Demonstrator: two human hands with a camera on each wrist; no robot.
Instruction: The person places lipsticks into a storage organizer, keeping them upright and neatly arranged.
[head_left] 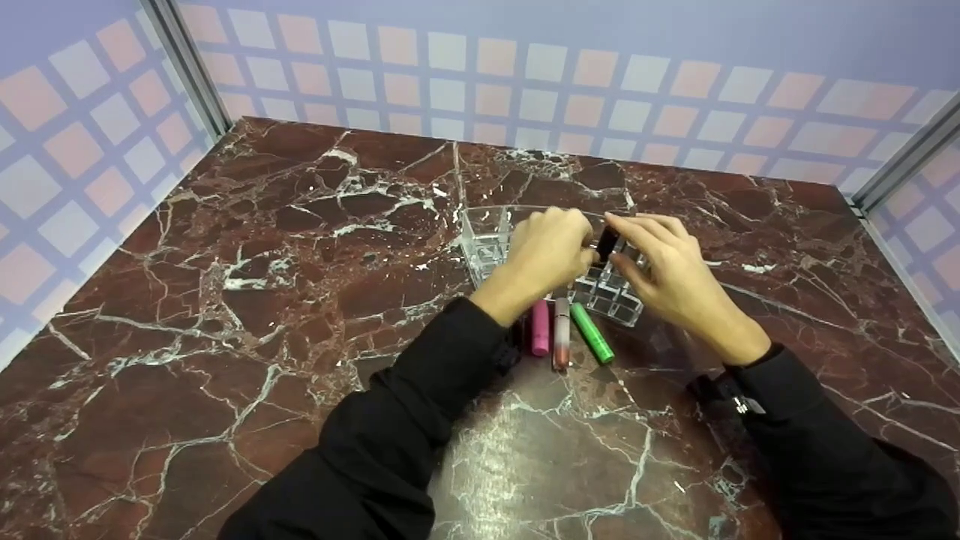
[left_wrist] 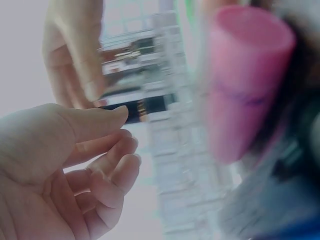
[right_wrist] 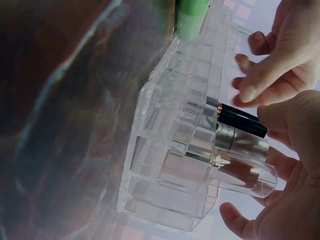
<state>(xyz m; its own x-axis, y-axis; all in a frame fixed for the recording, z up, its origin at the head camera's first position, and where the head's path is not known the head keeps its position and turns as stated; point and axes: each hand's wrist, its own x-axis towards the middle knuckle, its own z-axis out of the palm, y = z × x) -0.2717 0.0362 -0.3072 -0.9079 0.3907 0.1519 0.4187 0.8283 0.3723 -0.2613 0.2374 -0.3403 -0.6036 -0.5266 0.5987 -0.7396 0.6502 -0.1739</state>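
Pastel squares pattern the lilac walls [head_left: 495, 60] behind and beside the desk [head_left: 247, 412], whose dark red top is veined in white. From the head view we see a clear organiser [head_left: 471, 255], divided into compartments, toward the desk's far edge. On the organiser's near side, toward the desk's near edge, lie a pink tube [head_left: 540, 330], a clear tube [head_left: 562, 330] and a green tube [head_left: 592, 335]. Our right hand [head_left: 667, 262] pinches a black tube [head_left: 607, 241] between thumb and index finger, above the organiser; our left hand [head_left: 551, 244] is just beside it.

From the left wrist we make out the black tube's gold band, its lower end among the compartments. Our left fingers are loosely bent, the thumb crossing in front of the tube; whether they touch it, we cannot tell. Much is blurred.

From the right wrist we find the black tube upright in a compartment, our right thumb at its top. Just beside it in the organiser stand a silver tube [right_wrist: 242, 143] and a clear-capped tube [right_wrist: 245, 175] with brown inside.
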